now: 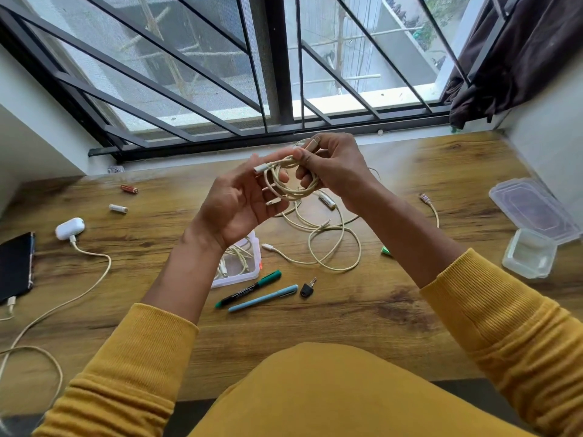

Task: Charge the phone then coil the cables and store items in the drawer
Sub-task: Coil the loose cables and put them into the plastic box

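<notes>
— What are the hands doing at frame centre?
— Left hand [239, 200] and right hand [331, 167] are both gripping a round coil of cream braided cable [291, 181] above the wood-grain surface [394, 304].

Left of the small clear box [240, 263], we see the phone [15, 267] cut off by the picture's left edge, and the long charging cable [53, 313] beside it runs out of frame at the lower left. We cannot see the box's near-left part, hidden behind the left hand [239, 200] and its forearm. Above the box, the coiled cable [291, 181] passes behind the fingers of the right hand [331, 165], so we cannot count its turns. To the right of the box, the green object [386, 250] is mostly hidden by the right forearm, and we cannot tell what it is.
</notes>
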Motion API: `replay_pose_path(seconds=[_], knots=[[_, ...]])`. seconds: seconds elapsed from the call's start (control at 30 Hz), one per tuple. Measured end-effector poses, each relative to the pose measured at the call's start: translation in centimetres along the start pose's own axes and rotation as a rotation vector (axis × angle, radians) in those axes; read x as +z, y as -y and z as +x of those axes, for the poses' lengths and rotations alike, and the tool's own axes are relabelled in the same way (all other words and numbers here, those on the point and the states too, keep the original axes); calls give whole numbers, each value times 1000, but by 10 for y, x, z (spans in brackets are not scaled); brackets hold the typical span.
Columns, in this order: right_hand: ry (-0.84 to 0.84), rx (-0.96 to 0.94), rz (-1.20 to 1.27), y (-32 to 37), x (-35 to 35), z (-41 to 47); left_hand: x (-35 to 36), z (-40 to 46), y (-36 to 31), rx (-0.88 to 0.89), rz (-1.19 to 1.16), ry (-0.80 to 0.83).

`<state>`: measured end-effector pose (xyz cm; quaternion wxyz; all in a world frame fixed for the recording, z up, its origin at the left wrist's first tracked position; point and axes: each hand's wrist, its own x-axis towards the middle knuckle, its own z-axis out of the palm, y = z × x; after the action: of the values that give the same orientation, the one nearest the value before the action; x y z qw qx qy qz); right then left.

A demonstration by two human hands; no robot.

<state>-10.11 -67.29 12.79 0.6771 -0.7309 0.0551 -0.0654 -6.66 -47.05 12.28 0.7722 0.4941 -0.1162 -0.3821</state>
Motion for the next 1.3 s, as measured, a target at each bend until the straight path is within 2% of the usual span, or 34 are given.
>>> replay_pose_path(seconds=[0.17,0.33,0.5,0.6,0.67,0.77,0.87,1.03,1.13,1.3], knots=[[4,-10,-35,-4,6,2,-1,3,6,20,24,-51],[13,-48,-82,-9,4,3,6,5,3,26,209,-186],[-15,-74,-123,-11,4,3,10,6,-1,88,540,-386],[-1,-85,-129,-10,6,3,11,9,2,164,873,-546],[0,-69,-100,-9,7,2,11,12,5,224,1062,-639],[24,7,15,-8,8,-1,11,14,9,312,1195,-695],[45,114,136,-7,7,-3,12,15,9,374,1154,-676],[-37,227,232,-10,6,-3,9,17,11,397,873,-645],[-75,211,199,-14,5,-5,8,19,14,427,662,-637],[-31,166,153,-14,6,-8,6,19,17,431,573,-702]])
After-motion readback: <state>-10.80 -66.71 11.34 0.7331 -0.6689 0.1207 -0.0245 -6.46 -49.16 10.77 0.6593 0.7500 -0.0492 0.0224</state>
